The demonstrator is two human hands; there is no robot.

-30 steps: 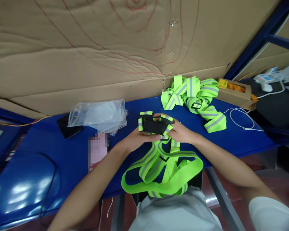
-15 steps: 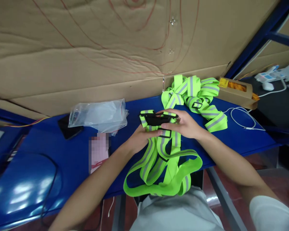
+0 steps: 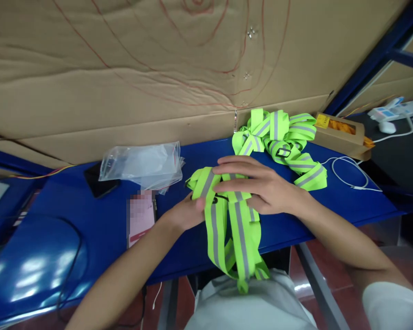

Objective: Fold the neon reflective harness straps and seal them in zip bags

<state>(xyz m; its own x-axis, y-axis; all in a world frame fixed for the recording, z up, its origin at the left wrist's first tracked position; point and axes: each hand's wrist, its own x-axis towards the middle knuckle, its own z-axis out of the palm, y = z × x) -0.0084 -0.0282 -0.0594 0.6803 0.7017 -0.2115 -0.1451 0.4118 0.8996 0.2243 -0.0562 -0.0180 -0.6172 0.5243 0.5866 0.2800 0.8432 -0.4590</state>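
Between my hands is a neon-yellow reflective strap harness with grey stripes, its loops hanging over the table's front edge against my shirt. My left hand grips its folded upper end from the left, with the thumb on top. My right hand lies across the folded webbing from the right, fingers pressed over it. Only a bit of the black plastic hardware shows between the straps; the rest is covered. Behind my right hand a heap of matching reflective straps lies on the table, with a black slider buckle visible in it.
Clear plastic bags lie on the blue table, partly over a dark phone. A pink-screened phone, partly blurred, is near my left forearm. At the right are a cardboard box and a white cable. Cardboard lines the back.
The harness has been turned and folded over, so the black buckles that faced up are now mostly hidden. Its wide-spread loops have drawn together and hang down. My right hand now covers the webbing.
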